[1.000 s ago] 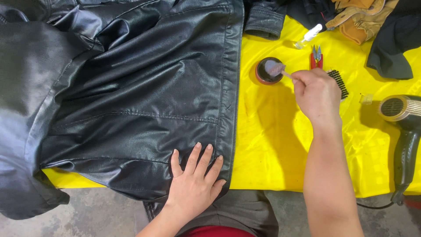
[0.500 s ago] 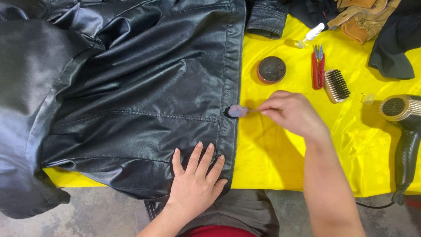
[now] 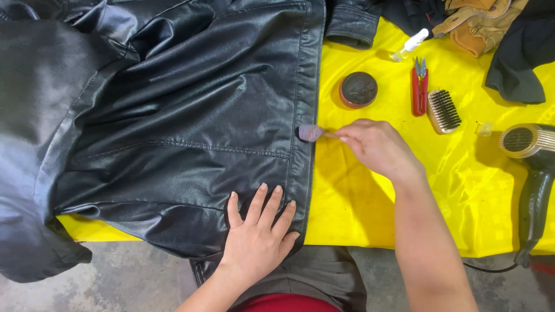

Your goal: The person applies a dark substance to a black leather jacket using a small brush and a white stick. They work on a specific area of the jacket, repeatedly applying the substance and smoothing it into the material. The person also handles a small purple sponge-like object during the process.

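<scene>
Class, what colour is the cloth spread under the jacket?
Bright yellow cloth, seen in the head view, the only one.

The single head camera looks steeply down from close above the person's lap onto the yellow table [image 3: 370, 214], its near edge running just above the frame's bottom.

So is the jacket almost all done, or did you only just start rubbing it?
Probably just started. The tin of polish is open, and the right hand holds a small dauber against the front edge of the black leather jacket, while the left hand presses the hem flat. No part of the jacket looks clearly different yet, so most of it seems left. The bristle brush and hair dryer lie untouched.
</scene>
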